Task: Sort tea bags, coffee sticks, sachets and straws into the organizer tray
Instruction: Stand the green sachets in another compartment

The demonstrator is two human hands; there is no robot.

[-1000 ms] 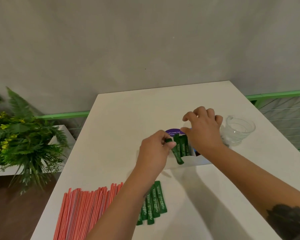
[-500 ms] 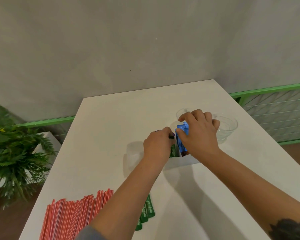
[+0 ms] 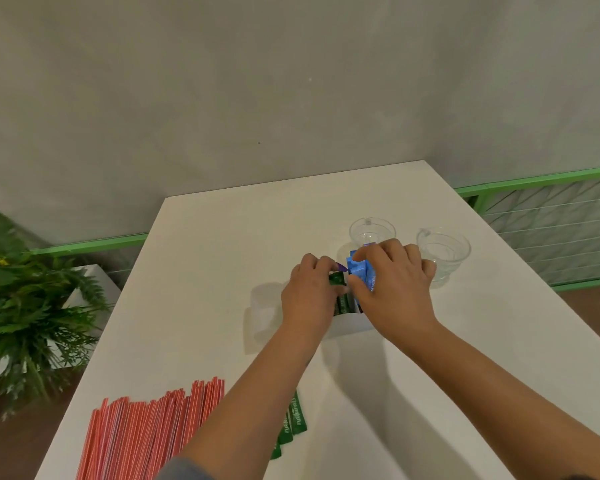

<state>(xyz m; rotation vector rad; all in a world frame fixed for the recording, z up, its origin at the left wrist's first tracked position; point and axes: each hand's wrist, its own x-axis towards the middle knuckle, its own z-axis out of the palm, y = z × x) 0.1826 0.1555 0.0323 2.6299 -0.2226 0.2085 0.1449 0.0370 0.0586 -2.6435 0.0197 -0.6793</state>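
Green sticks (image 3: 342,303) stand in the white tray (image 3: 349,326); the left hand (image 3: 309,292) pinches them, the right hand (image 3: 392,289) curls round blue packets (image 3: 361,271). Seat each upright, apart, without crushing.

The bench (image 3: 222,258) is plain white, and so is the organizer tray (image 3: 349,325), which holds dark green sticks (image 3: 343,304) and bright blue sachets (image 3: 359,268) with white lettering, plus a sliver of purple (image 3: 342,267). The straws (image 3: 146,434) are red with thin white stripes; the loose sticks (image 3: 293,420) beside them are green with white script. Two cups (image 3: 442,252) are clear glass, the wall (image 3: 257,81) is mottled grey, the railing (image 3: 534,180) light green, and the plant (image 3: 25,306) green with yellow flecks.
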